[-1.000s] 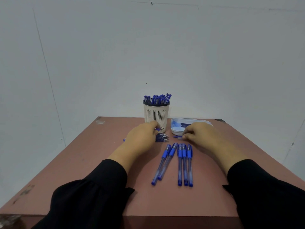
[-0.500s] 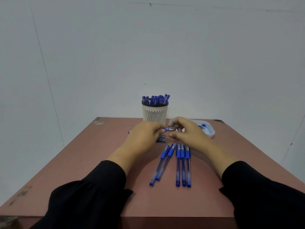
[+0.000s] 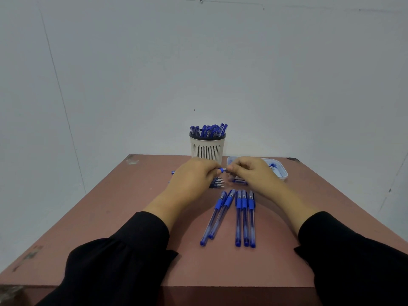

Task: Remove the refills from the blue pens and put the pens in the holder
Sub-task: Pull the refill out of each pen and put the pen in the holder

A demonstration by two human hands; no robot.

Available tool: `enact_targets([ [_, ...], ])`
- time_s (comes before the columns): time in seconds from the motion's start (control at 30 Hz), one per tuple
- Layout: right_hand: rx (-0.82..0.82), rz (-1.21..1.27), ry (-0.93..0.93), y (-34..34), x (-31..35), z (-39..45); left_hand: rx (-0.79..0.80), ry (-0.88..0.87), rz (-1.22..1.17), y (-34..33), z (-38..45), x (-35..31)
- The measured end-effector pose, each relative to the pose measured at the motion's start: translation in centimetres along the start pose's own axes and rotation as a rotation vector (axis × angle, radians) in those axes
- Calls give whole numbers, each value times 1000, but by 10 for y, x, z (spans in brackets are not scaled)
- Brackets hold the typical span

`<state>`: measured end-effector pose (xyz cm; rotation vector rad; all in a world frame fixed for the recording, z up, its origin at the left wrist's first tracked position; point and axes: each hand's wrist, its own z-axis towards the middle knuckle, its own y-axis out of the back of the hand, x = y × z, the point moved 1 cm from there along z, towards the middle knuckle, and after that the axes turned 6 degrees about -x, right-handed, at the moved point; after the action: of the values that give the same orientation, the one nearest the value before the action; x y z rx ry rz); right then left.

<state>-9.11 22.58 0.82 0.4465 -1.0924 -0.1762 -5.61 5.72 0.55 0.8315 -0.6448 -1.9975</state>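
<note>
My left hand (image 3: 194, 180) grips a blue pen (image 3: 221, 170) held crosswise above the table, its far end poking out left of the hand. My right hand (image 3: 254, 173) pinches the pen's tip end, fingertips meeting the left hand's. Several capped blue pens (image 3: 244, 217) lie in a row on the table in front of me. A white slotted holder (image 3: 207, 149) stands behind my hands, filled with several blue pens. Small blue pieces (image 3: 217, 184) lie below my left hand.
A shallow white tray (image 3: 283, 173) with blue bits in it sits at the back right, partly hidden by my right hand. The reddish table (image 3: 123, 217) ends at a wall behind and has open edges left, right and front.
My right hand left the table near the tray and came up to meet my left hand. Both now hold one pen raised off the table between them.
</note>
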Motion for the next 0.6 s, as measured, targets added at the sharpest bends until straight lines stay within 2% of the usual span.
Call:
enact_targets([
  [0.13, 13, 141, -41, 0, 0, 0, -4, 2, 1, 0, 0, 1],
  [0.33, -20, 35, 24, 2, 0, 1, 5, -8, 20, -1, 0, 2],
  [0.6, -142, -78, 34, 18, -11, 10, -25, 117, 47, 0, 2, 11],
])
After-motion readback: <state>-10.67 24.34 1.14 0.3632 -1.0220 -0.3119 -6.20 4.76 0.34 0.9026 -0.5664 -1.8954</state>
